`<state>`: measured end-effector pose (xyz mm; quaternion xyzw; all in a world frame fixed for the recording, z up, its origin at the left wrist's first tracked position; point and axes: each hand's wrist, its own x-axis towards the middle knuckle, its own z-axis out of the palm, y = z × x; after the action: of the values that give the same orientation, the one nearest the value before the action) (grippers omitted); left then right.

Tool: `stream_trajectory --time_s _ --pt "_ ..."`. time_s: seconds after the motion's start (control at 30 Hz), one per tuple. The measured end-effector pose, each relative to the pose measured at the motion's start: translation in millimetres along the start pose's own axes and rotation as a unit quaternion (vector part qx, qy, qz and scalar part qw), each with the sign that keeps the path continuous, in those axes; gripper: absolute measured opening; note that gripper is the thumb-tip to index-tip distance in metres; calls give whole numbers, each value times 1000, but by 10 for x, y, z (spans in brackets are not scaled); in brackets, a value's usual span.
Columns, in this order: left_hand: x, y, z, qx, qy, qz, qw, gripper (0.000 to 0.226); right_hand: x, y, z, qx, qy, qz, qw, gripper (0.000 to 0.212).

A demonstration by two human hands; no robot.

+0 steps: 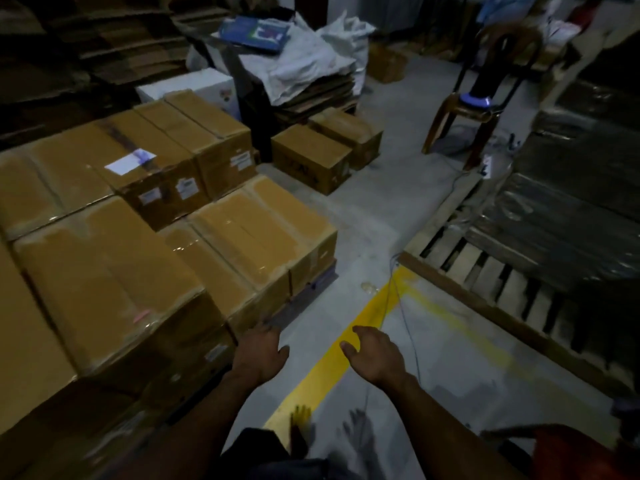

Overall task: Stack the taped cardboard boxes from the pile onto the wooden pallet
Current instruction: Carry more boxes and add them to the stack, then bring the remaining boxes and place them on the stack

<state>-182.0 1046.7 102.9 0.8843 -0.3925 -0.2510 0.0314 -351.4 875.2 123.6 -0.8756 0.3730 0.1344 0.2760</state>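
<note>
**Both hands free beside the stacked boxes**

Nearest my view, both forearms reach forward over the grey floor [363,209]. My left hand [260,353] hangs palm-down with fingers loosely spread, holding nothing, its fingertips close to the corner of the nearest box [114,282]; I cannot tell whether they touch it. My right hand [372,355] is also relaxed and empty, hovering over the yellow line [322,372] painted on the floor. Taped boxes [263,233] fill the left side, packed together in two tiers. Two more boxes [308,157] sit on the floor beyond. The pallet [491,289] lies to the right, partly covered by dark wrapped bundles [568,209]. A chair [485,98] stands behind it.
</note>
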Motion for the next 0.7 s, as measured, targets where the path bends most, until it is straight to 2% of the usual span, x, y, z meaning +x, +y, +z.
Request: stream_trajectory --time_s 0.07,0.23,0.33,0.47,0.6,0.7 --pt "310 283 -202 7 26 14 1000 55 227 116 -377 2 20 -6 1000 61" --pt "1243 764 -599 -21 80 36 996 44 1016 404 -1073 9 66 -14 998 62" --pt "2002 979 -750 -17 96 41 994 55 1679 588 -1391 5 78 -15 997 62" --pt "3001 1126 -893 -31 80 45 995 61 2596 753 -1793 -17 84 -15 996 64" --pt "3886 1355 -1305 -41 81 59 994 75 3454 808 -2283 -14 65 4 998 65" --pt "4474 1502 -1717 -33 60 32 997 68 3990 826 -2629 -14 56 13 998 74"
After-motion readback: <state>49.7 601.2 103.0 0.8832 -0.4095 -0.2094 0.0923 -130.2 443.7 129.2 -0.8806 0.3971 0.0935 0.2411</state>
